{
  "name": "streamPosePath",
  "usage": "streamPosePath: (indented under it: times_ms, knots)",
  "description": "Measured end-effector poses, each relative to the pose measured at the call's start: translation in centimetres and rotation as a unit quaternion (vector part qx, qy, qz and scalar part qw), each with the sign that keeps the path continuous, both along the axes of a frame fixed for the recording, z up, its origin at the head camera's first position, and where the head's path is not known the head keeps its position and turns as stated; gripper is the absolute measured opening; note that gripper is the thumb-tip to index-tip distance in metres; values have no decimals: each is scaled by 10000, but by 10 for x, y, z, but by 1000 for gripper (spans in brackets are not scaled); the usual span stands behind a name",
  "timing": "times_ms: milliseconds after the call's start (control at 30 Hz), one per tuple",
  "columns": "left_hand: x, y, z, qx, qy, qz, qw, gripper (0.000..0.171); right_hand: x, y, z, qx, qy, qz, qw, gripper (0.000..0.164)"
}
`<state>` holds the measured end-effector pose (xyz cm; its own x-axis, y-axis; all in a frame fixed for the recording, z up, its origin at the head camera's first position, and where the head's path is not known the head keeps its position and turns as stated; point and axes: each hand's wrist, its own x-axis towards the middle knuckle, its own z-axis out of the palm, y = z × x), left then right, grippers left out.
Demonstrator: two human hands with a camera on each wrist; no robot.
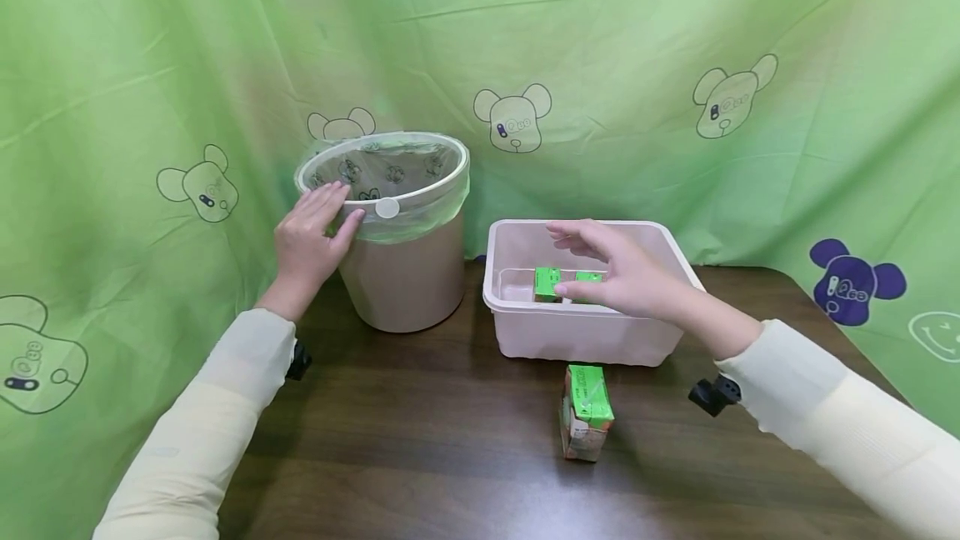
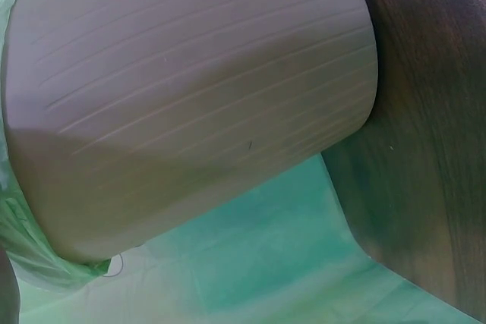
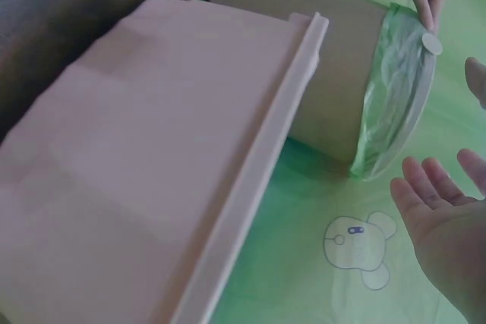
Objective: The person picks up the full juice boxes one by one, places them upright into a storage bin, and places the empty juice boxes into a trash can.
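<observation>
My left hand [image 1: 311, 232] rests on the rim of a beige trash can [image 1: 405, 282], its fingers fairly straight and its thumb near the round white tab [image 1: 387, 207]. A thin green bag [image 1: 420, 219] lines the can and folds over its rim. Over the front of a pale pink plastic bin [image 1: 585, 336] hovers my right hand [image 1: 622, 273], fingers spread, holding nothing. Behind it, two green-topped drink cartons [image 1: 547, 283] show inside the bin, partly hidden by hand and rim. Another drink carton [image 1: 587, 412] stands upright on the table in front of the bin.
The dark wooden table [image 1: 420, 440] carries the can at left and the bin at right. A green curtain [image 1: 615, 15] printed with bear heads hangs close behind both. Dark wrist cameras [image 1: 715, 395] sit on both sleeves.
</observation>
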<state>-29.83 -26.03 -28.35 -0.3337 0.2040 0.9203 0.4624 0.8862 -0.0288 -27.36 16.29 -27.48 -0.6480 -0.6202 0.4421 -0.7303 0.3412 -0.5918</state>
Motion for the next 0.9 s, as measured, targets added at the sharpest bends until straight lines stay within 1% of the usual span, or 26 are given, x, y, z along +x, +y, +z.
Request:
streamPosePath:
  times_ms: [233, 400, 633, 900]
  knots:
    - [-1, 0, -1, 57, 50, -19, 10000, 40, 9, 8, -11, -65, 264, 187, 9995, 67]
    - [-1, 0, -1, 103, 37, -26, 9999, 40, 16, 13, -20, -42, 187, 326, 9993, 67]
    - [-1, 0, -1, 81, 29, -19, 10000, 40, 25, 17, -30, -30, 243, 640, 9976, 66]
    - [-1, 0, -1, 71, -38, -5, 10000, 40, 36, 23, -44, 83, -192, 876, 9959, 66]
